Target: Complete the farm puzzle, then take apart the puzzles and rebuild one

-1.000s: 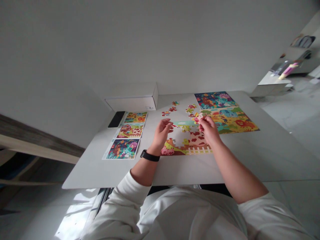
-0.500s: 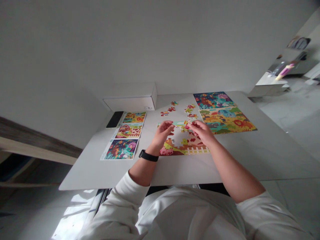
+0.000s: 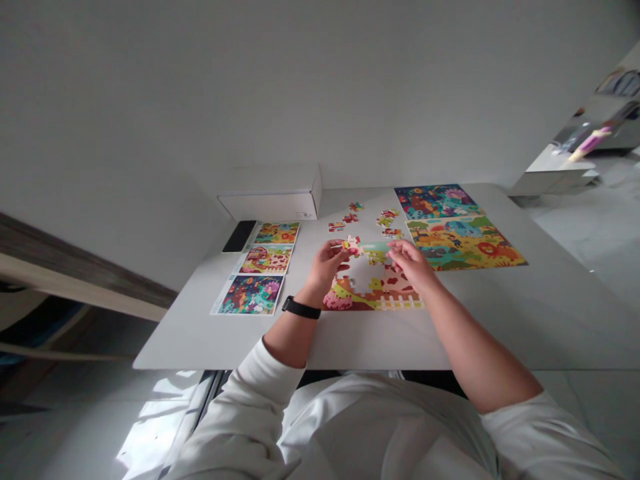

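Note:
My left hand (image 3: pixel 327 263), with a black band on its wrist, pinches a pink, white and yellow puzzle piece (image 3: pixel 352 244) between thumb and fingertips. The piece is raised over the upper left of a partly assembled farm puzzle (image 3: pixel 400 303). That puzzle shows a pink pig at lower left, a white fence along the bottom and a red-spotted cow at right; a gap shows in its middle. Over the puzzle's upper right, my right hand (image 3: pixel 410 261) hovers with loosely bent fingers, thumb and index slightly apart, and no piece visible in them.
Several loose puzzle pieces (image 3: pixel 387 218) lie beyond my hands. Two finished puzzles (image 3: pixel 467 240) are at the right. Three picture cards (image 3: pixel 265 260) and a black phone-like slab (image 3: pixel 239 236) lie at the left. A white box (image 3: pixel 270 203) stands against the wall.
The puzzle piece was at my right fingertips and is now in my left hand. My right hand has moved away from it to the right. The view has shifted slightly.

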The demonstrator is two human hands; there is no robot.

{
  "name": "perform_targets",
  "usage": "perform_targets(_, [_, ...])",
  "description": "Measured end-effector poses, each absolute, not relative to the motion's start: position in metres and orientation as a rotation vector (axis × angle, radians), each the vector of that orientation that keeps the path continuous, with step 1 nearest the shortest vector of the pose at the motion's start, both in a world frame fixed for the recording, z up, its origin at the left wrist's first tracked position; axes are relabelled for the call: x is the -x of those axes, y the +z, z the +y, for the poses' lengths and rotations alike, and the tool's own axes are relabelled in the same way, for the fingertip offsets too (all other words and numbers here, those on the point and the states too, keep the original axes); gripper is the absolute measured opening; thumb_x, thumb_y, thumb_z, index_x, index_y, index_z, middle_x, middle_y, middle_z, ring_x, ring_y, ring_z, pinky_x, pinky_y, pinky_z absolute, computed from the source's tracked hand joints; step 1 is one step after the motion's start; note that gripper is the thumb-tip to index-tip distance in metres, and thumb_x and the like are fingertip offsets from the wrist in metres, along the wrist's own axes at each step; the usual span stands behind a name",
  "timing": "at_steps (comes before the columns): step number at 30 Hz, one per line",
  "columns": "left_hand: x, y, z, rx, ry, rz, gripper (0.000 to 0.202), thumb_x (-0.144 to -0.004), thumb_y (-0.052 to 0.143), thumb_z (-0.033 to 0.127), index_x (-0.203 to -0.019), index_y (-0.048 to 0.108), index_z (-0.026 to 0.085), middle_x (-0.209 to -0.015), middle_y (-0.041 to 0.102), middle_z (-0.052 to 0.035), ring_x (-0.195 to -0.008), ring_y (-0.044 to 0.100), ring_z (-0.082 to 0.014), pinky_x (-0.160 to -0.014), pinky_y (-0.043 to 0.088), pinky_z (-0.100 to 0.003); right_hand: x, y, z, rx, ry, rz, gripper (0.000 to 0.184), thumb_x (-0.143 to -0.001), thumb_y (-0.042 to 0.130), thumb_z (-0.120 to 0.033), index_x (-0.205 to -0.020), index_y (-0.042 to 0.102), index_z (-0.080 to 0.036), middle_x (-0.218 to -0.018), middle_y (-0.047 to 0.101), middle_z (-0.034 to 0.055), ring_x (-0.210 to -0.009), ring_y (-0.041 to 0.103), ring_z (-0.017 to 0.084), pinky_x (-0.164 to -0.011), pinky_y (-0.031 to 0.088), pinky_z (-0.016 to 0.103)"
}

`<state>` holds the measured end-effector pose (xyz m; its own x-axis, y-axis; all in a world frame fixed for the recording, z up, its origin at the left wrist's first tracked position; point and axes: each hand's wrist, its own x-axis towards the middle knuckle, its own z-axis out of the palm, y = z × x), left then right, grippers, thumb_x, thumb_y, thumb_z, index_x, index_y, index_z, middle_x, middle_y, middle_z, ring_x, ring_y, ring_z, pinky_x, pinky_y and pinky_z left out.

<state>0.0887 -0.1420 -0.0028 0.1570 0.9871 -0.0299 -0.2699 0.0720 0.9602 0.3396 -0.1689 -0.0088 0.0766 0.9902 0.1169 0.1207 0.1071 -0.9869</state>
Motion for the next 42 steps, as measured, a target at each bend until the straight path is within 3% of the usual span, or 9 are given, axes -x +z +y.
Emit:
perform_targets(7, [-0.09, -0.007, -0.136, -0.954, 1.244, 0.888, 0.054, -0.072, 0.097, 0.045, -0.105, 0.061, 0.024, -0.094, 0.076, 0.0002, -0.085, 0.075, -0.0146, -0.083, 0.062, -0.03, -0.345, -0.008, -0.166, 1.197, 0.908, -1.202, 0.036, -0.087, 0.072, -0.052, -0.113, 0.068, -0.028, -0.092, 0.069, -0.0005, -0.064, 0.053, 0.012, -0.055, 0.046, 0.024])
perform_targets(13, [-0.092, -0.008, -0.139, -1.033, 1.245, 0.899, 0.048, -0.076, 0.094, 0.045, -0.099, 0.059, 0.022, -0.097, 0.072, 0.0007, -0.093, 0.075, -0.0145, -0.089, 0.063, -0.032, -0.344, -0.007, -0.163, 1.222, 0.901, -1.203, 0.04, -0.084, 0.072, -0.059, -0.109, 0.066, -0.028, -0.09, 0.066, -0.0004, -0.066, 0.054, 0.013, -0.055, 0.046, 0.025])
perform_targets(24, [-0.096, -0.008, -0.147, -1.185, 1.111, 0.868, 0.05, -0.077, 0.095, 0.042, -0.108, 0.061, 0.021, -0.108, 0.069, -0.0025, -0.094, 0.08, -0.0184, -0.078, 0.066, -0.029, -0.342, -0.004, -0.168, 1.267, 1.056, -1.317, 0.042, -0.083, 0.074, -0.061, -0.11, 0.069, -0.028, -0.095, 0.07, 0.0017, -0.074, 0.063, 0.017, -0.058, 0.05, 0.027])
perform_targets(31, [-0.103, -0.012, -0.15, -1.29, 1.028, 0.89, 0.051, -0.073, 0.098, 0.039, -0.106, 0.065, 0.019, -0.111, 0.071, -0.0054, -0.076, 0.078, -0.0154, -0.066, 0.066, -0.028, -0.326, -0.007, -0.175, 1.229, 1.188, -1.504, 0.044, -0.081, 0.081, -0.057, -0.111, 0.07, -0.027, -0.091, 0.072, 0.002, -0.072, 0.064, 0.018, -0.056, 0.049, 0.027])
perform_targets(35, [-0.101, -0.011, -0.149, -1.356, 1.025, 0.898, 0.04, -0.082, 0.09, 0.042, -0.107, 0.068, 0.019, -0.116, 0.071, -0.0071, -0.083, 0.078, -0.0165, -0.067, 0.067, -0.029, -0.329, -0.006, -0.174, 1.244, 1.15, -1.487, 0.04, -0.082, 0.081, -0.055, -0.105, 0.069, -0.024, -0.086, 0.071, 0.0013, -0.07, 0.063, 0.017, -0.055, 0.048, 0.026])
perform_targets(42, [-0.093, -0.009, -0.144, -1.491, 1.12, 1.015, 0.024, -0.094, 0.073, 0.036, -0.111, 0.069, 0.019, -0.102, 0.074, -0.0042, -0.085, 0.072, -0.0129, -0.07, 0.063, -0.023, -0.366, -0.007, -0.158, 1.308, 0.892, -1.286, 0.047, -0.081, 0.08, -0.056, -0.113, 0.067, -0.024, -0.084, 0.071, -0.0005, -0.063, 0.058, 0.014, -0.053, 0.041, 0.023])
